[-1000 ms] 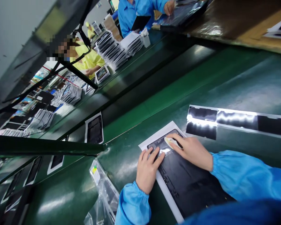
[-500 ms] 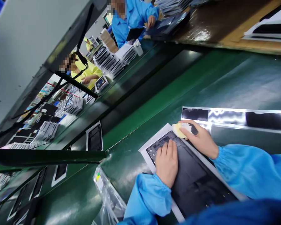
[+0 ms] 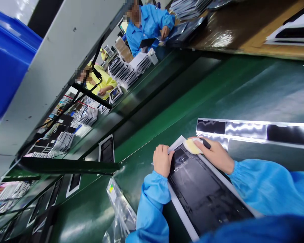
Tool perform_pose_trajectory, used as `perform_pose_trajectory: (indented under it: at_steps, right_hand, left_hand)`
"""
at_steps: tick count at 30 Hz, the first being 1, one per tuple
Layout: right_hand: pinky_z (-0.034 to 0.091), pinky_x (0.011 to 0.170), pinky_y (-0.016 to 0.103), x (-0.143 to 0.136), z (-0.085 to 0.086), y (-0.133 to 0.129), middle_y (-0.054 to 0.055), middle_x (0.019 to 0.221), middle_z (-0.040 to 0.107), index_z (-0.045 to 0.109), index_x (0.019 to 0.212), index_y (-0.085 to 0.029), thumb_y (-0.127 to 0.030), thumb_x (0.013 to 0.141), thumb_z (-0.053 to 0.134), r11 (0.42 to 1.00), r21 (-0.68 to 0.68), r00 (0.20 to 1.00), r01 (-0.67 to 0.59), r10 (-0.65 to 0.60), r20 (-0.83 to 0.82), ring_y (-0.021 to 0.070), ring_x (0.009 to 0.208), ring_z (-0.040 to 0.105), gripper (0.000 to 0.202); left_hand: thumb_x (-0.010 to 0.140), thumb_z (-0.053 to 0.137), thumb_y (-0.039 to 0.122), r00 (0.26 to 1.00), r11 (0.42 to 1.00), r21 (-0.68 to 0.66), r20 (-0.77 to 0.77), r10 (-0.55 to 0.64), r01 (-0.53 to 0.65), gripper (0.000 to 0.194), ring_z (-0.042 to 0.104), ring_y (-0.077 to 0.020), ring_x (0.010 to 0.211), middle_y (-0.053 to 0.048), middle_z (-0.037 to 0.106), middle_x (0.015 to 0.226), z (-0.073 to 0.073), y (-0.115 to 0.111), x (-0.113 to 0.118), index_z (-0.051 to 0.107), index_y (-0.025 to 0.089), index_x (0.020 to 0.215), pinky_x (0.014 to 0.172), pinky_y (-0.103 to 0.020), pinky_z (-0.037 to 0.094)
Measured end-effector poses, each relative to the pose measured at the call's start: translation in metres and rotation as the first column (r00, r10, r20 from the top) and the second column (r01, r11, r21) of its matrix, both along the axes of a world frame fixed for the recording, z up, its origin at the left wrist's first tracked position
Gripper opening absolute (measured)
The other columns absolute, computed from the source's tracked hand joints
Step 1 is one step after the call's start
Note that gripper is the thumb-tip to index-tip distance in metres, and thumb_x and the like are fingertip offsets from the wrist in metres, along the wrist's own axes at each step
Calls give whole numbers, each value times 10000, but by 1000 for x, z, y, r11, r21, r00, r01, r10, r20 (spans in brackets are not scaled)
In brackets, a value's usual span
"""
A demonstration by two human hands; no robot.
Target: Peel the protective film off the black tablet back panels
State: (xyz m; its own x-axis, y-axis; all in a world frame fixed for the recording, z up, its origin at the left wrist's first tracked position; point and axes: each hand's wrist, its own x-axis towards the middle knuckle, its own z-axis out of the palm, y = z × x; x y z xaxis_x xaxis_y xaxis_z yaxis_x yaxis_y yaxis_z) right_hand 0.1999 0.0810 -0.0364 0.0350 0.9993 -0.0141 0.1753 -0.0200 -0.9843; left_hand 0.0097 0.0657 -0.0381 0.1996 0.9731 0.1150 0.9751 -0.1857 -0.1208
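So the flat black rectangular panel [image 3: 205, 192] sits on a white sheet [image 3: 181, 210], long axis running 11 to 5 o'clock, with its far short end at the hands. Hands are apart: left hand [image 3: 162, 161] on the 10 o'clock corner, can't tell if it's gripping; right hand [image 3: 219, 157] pinching a cream-yellow soft pad [image 3: 192, 147] at the 12 o'clock corner. Neither's clearly nearer. Glossy black film strip [image 3: 250, 130] crowds 2 o'clock; green worktop [image 3: 142, 168] shows toward 9.

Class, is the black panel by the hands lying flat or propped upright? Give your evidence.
Lying flat: the black panel's broad face points up, and white sheet shows along both long sides.
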Motion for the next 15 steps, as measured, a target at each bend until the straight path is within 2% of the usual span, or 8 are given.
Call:
perform_pose_trajectory:
  at_steps: [3,5,7,9,11,13,15]
  right_hand:
    - [388,790,354,2,5,-3,22,1021,581,640,797,-286,-377,661,410,997,37,997,-68,69,-30,194,911,529,282]
    - [330,858,333,2,7,-8,-12,1236,408,647,779,-287,-378,641,439,991,59,991,-121,124,-48,191,1052,426,266]
    - [287,890,316,0,9,-14,-70,1306,303,655,754,-307,-373,612,483,980,31,976,-198,200,-84,194,1125,339,232]
    - [312,873,314,-4,8,-20,-85,1223,433,663,706,-332,-369,576,527,960,-35,952,-278,271,-146,200,1087,394,192]
    - [373,815,317,-7,7,-23,-87,1023,599,667,671,-349,-372,556,543,947,-99,937,-307,282,-207,198,954,515,171]
    - [422,745,320,-7,7,-21,-83,848,667,667,677,-347,-387,558,529,959,-134,947,-249,212,-243,187,806,587,187]
    - [438,716,321,-3,7,-14,-66,786,683,663,720,-325,-401,571,504,975,-171,955,-145,92,-283,180,746,604,231]
  left_hand:
    - [877,544,278,999,999,-34,-40,-17,16,106,593,-170,765,-28,640,848,4,6,-3,581,180,858,662,-275,463]
    - [895,515,271,999,1000,-14,-41,7,-8,114,592,-155,691,-17,641,771,13,7,-5,577,177,879,619,-254,447]
    - [919,469,275,999,999,19,-27,36,-36,147,587,-144,625,-3,636,701,26,7,-7,577,176,908,582,-241,435]
    - [930,444,291,999,996,91,36,22,-25,183,597,-140,624,-1,644,688,39,6,-10,587,182,897,605,-242,453]
    - [923,454,309,989,975,224,143,-40,7,191,634,-158,769,-28,682,801,48,4,-14,603,189,911,752,-286,490]
    - [894,502,346,959,925,375,278,-57,-54,260,596,-214,1053,-95,667,1081,46,0,-19,579,183,1081,949,-381,450]
    - [896,482,356,891,890,405,455,1,-208,471,496,-244,1231,-157,542,1313,35,-7,-23,412,162,1320,1018,-419,420]
